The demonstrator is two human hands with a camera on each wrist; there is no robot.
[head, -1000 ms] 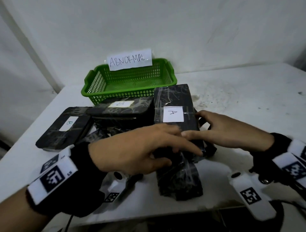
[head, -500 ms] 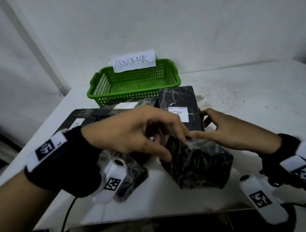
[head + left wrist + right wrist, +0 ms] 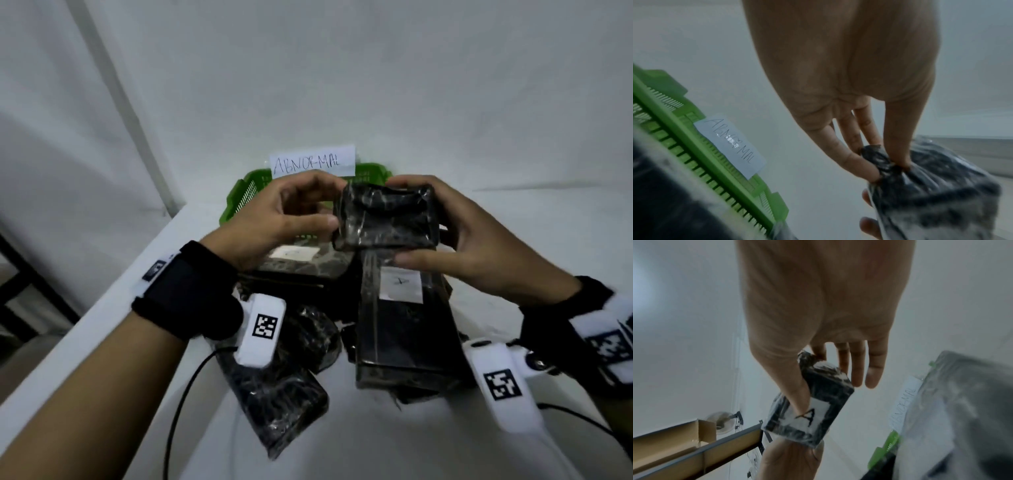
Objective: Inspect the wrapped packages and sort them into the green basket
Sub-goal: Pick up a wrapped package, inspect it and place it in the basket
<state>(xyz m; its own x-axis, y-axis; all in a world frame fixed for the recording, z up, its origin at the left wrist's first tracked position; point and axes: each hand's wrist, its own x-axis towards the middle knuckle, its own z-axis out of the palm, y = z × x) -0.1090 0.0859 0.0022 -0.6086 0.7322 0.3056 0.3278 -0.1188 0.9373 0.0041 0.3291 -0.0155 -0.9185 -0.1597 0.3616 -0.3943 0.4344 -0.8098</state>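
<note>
- A small black wrapped package (image 3: 385, 219), its label "A" visible from the right wrist, is held in the air above the pile on the table (image 3: 394, 445).
- Left hand (image 3: 274, 219) fingers (image 3: 857, 164) pinch its crumpled wrap; right hand (image 3: 479, 246) clamps the other end between thumb and fingers.
- The green basket (image 3: 239, 198), tagged "ABNORMAL", sits just behind.
- Risk, as I judge it: the slick film slips or tears while turning, dropping it onto the pile.

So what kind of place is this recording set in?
Probably a makeshift sorting or inspection station: a plain white table, a green basket tagged ABNORMAL, and a metal shelf holding a cardboard box.
</note>
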